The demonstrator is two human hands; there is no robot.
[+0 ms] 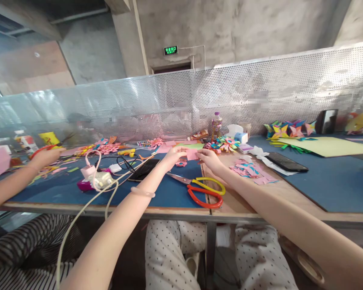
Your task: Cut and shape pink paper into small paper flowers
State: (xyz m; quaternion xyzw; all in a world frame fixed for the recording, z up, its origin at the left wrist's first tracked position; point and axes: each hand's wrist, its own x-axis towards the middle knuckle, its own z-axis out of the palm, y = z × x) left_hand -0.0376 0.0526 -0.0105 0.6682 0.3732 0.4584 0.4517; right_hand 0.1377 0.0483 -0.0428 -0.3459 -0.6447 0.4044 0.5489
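Both my hands reach forward over the blue table mat point(157, 189) and pinch a small pink paper square point(192, 154) between them. My left hand point(174, 156) grips its left edge with closed fingers; a pale bangle point(142, 192) sits on that wrist. My right hand point(210, 158) grips the right edge. A small pink paper flower point(180, 163) lies just under the paper. Scissors with yellow and red handles point(204, 188) lie on the mat near my wrists. Pink paper scraps point(249, 171) are scattered to the right of my right hand.
A black phone point(143, 169) and white charger with cables point(101, 179) lie left of my left arm; another phone point(286, 162) lies right. Finished paper flowers point(226, 143), a bottle point(217, 125) and yellow-green sheets point(326, 146) stand farther back before a perforated screen point(199, 100). Another person's hand point(45, 157) works at left.
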